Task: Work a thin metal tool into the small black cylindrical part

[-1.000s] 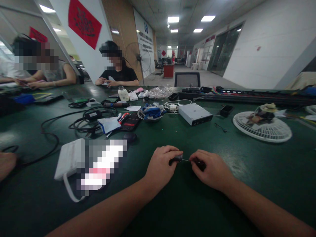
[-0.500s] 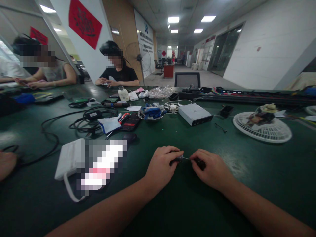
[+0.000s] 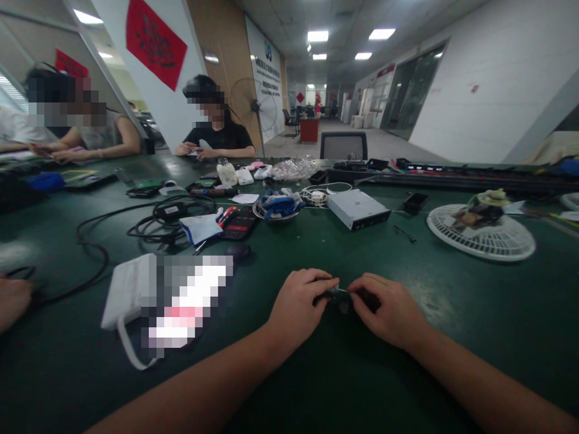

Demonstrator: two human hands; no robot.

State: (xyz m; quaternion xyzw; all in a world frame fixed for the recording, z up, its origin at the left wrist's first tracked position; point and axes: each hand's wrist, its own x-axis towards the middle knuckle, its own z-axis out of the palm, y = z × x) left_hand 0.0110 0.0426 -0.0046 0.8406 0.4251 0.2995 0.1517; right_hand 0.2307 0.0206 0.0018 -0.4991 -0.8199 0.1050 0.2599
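My left hand (image 3: pixel 301 304) is closed around a small dark cylindrical part (image 3: pixel 332 292), its exact kind unclear. A thin pale rod or wire (image 3: pixel 342 291) runs from this part across to my right hand (image 3: pixel 389 307). The right thumb and fingertips pinch together at the rod's far end; whatever else they cover is hidden. Just below the gap between both hands there is a small round dark piece (image 3: pixel 344 306), too blurred to name. Both hands rest low over the green tabletop (image 3: pixel 353 374).
To the left lie a white box with a strap (image 3: pixel 129 292), a pixelated bright screen (image 3: pixel 190 304) and a black mouse (image 3: pixel 239 250). Ahead are a bowl of gloves (image 3: pixel 278 206), a disc drive (image 3: pixel 358 209) and a white fan grille (image 3: pixel 480 235). Another person's hand (image 3: pixel 13 301) is at far left.
Both hands stay nearly in place, the left shifting slightly right. The small round dark piece below the fingers now shows. The person's hand at far left moved a little.
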